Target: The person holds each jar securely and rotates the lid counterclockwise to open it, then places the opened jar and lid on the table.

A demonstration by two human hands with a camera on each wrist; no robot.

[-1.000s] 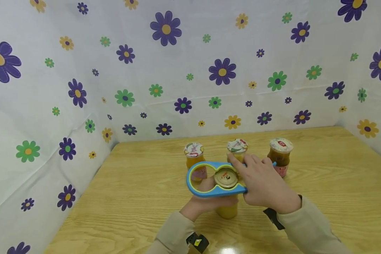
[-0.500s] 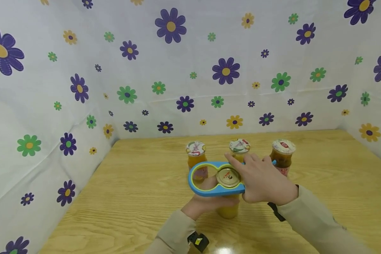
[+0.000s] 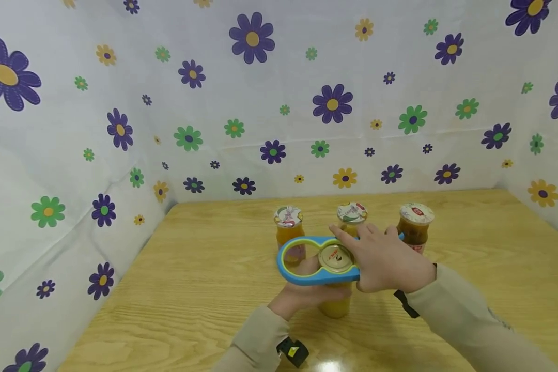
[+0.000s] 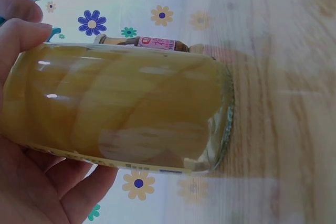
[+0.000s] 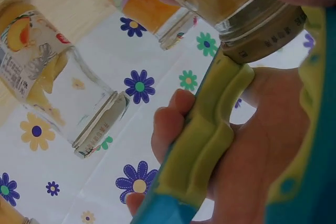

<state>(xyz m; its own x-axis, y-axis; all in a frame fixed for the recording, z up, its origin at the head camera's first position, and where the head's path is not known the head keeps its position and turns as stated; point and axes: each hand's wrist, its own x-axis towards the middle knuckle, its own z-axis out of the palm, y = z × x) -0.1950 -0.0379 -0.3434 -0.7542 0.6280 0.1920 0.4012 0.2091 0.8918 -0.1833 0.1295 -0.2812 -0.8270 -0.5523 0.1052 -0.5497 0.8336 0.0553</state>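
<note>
A jar of yellow fruit (image 4: 131, 108) stands on the table, and my left hand (image 3: 302, 298) grips it around the upper body. Its gold lid (image 3: 336, 257) sits inside a jar opener (image 3: 302, 280), a blue frame with a yellow-green inner lining. The opener lies level across the top of the jar, with its larger loop out to the left. My right hand (image 3: 385, 259) holds the opener's right end from above, index finger stretched forward. In the right wrist view the ridged lining (image 5: 197, 140) touches the lid's edge. Part of the opener's handles is hidden under my right hand.
Behind the hands stand three more jars: an orange one (image 3: 288, 232) at left, a yellow one (image 3: 352, 213) in the middle, and a dark brown one (image 3: 416, 227) at right. A flower-print cloth (image 3: 279, 93) encloses the wooden table (image 3: 204, 268).
The head view has shifted slightly. My right hand and the opener have turned only a little about the lid; both hands keep their holds, and the back jars stay put.
</note>
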